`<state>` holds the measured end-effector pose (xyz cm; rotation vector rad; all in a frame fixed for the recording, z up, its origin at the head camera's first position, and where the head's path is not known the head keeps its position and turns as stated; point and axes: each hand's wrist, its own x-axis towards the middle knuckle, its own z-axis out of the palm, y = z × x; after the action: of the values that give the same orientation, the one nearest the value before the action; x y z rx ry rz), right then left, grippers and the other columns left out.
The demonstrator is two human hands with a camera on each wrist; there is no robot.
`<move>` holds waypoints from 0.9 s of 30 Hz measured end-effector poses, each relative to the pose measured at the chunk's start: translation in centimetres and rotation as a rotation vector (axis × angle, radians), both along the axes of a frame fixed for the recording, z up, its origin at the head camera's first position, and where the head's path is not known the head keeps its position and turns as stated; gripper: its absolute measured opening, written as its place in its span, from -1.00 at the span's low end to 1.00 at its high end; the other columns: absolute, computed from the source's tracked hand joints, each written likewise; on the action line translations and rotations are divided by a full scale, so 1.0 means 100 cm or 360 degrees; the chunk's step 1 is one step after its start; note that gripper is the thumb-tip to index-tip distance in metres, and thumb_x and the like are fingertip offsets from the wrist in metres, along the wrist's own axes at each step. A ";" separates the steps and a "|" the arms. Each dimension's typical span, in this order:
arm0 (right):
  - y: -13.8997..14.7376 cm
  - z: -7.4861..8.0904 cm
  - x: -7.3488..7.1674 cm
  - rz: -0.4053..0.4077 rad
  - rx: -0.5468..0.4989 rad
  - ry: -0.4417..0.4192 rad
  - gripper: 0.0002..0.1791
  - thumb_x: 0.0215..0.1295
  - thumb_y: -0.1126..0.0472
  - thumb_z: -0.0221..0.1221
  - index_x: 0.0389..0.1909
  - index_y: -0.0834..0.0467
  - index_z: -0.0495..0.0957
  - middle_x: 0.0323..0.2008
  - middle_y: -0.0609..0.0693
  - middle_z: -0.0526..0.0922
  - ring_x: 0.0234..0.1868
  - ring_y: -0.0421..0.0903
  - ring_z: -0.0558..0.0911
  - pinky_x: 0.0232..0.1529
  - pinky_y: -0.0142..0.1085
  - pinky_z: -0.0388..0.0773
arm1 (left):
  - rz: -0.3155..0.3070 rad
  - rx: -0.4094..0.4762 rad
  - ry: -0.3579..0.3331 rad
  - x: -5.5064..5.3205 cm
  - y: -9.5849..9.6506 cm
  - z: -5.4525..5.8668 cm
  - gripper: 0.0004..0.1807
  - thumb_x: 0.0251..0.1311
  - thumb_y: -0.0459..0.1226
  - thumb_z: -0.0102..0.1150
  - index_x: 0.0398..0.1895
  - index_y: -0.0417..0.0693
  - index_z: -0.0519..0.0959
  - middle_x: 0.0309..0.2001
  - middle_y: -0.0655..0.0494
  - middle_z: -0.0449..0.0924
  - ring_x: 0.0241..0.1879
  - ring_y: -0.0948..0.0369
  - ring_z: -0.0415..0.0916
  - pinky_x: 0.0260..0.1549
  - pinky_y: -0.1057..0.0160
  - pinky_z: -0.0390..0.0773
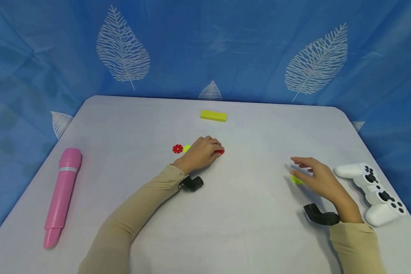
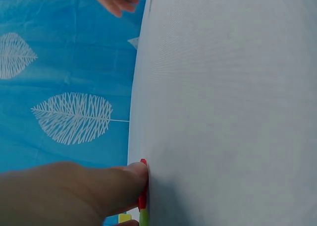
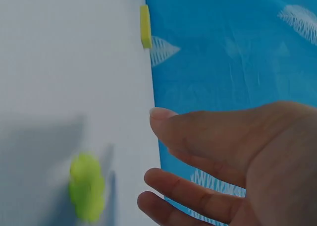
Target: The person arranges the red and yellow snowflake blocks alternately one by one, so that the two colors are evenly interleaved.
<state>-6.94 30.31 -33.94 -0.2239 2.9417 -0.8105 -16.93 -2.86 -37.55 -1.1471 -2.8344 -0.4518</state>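
A red notched plastic disc [image 1: 221, 151] lies at the fingertips of my left hand [image 1: 200, 153], which pinches it low at the table. In the left wrist view the thumb presses against that red disc [image 2: 143, 198], with a green piece [image 2: 143, 218] just below it. Another red disc [image 1: 177, 148] and a yellow-green disc [image 1: 187, 148] lie left of this hand, the latter partly covered by it. My right hand [image 1: 317, 179] hovers with parted, loosely bent fingers, holding nothing. Below it on the table is a yellow-green scalloped disc [image 3: 87, 187].
A yellow block [image 1: 213, 115] lies near the table's far edge. The pink microphone-shaped object [image 1: 63, 197] lies at the left. A white game controller [image 1: 372, 193] sits right of my right hand, close to its wrist. Blue leaf-printed cloth [image 1: 219, 45] hangs behind the white table [image 1: 226, 228].
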 end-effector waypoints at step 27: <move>0.012 -0.022 0.020 -0.0039 0.0109 -0.0031 -0.46 0.06 0.15 0.27 0.04 0.31 0.43 -0.25 0.22 0.40 -0.31 -0.07 0.36 -0.44 -0.36 0.26 | 0.0002 0.0010 0.0012 0.003 -0.001 0.000 -0.76 0.18 -0.18 0.11 -0.11 0.03 0.62 -0.09 0.14 0.61 -0.05 0.15 0.46 -0.09 0.16 0.45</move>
<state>-4.95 31.51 -36.16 -0.1747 2.9532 -0.7092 -16.60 -2.99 -37.53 -1.1433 -2.8251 -0.4552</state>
